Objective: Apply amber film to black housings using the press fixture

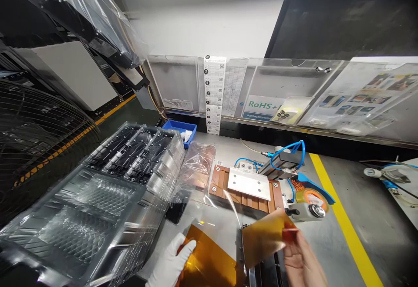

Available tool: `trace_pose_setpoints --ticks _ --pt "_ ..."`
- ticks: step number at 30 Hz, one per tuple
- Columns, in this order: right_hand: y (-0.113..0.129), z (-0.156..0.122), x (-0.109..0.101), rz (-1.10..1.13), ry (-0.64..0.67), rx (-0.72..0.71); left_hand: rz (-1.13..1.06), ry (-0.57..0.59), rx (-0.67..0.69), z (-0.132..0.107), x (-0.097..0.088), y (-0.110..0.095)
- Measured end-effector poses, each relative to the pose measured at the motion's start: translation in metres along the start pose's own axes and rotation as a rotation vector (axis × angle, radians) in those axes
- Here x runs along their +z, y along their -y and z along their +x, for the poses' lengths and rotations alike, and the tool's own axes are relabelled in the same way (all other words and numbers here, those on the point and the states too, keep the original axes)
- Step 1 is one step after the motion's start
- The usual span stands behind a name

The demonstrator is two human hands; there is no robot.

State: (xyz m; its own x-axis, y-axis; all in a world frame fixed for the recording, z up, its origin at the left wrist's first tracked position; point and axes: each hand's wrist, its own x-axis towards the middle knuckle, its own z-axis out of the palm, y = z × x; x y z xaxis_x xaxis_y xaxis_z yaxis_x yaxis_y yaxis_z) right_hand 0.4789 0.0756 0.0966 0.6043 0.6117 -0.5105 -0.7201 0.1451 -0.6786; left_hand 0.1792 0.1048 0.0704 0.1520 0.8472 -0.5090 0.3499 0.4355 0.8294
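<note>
My left hand, in a white glove, is closed on the edge of an amber transparent film sheet at the bottom centre. The thumb lies on top of that sheet. My bare right hand pinches the right end of a second amber film, which is tilted and slightly blurred. Under this film, a long black part shows only in part. Just behind both sheets sits a brown fixture with a white metal plate on top.
Stacked clear plastic trays with black parts stand left. A blue bin, plastic-wrapped sheets and a dark phone-like slab lie nearby. At right are an air cylinder, blue hoses, a tape roll and a silver-capped bottle.
</note>
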Motion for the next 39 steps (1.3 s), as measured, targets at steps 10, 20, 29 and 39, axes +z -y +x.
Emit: trace_pose_setpoints --ticks 10,20,29,39 --pt "0.054 0.013 0.008 -0.323 -0.031 -0.302 0.822 -0.087 0.072 0.051 -0.041 0.016" --pt "0.011 -0.01 0.053 -1.149 0.863 0.084 0.258 0.453 0.285 0.029 0.017 -0.113" --pt "0.02 0.002 0.059 -1.284 0.917 0.165 0.458 0.517 0.232 0.043 0.049 -0.132" --pt "0.043 0.071 -0.003 -0.82 0.485 0.168 0.11 0.258 0.194 0.094 0.044 -0.159"
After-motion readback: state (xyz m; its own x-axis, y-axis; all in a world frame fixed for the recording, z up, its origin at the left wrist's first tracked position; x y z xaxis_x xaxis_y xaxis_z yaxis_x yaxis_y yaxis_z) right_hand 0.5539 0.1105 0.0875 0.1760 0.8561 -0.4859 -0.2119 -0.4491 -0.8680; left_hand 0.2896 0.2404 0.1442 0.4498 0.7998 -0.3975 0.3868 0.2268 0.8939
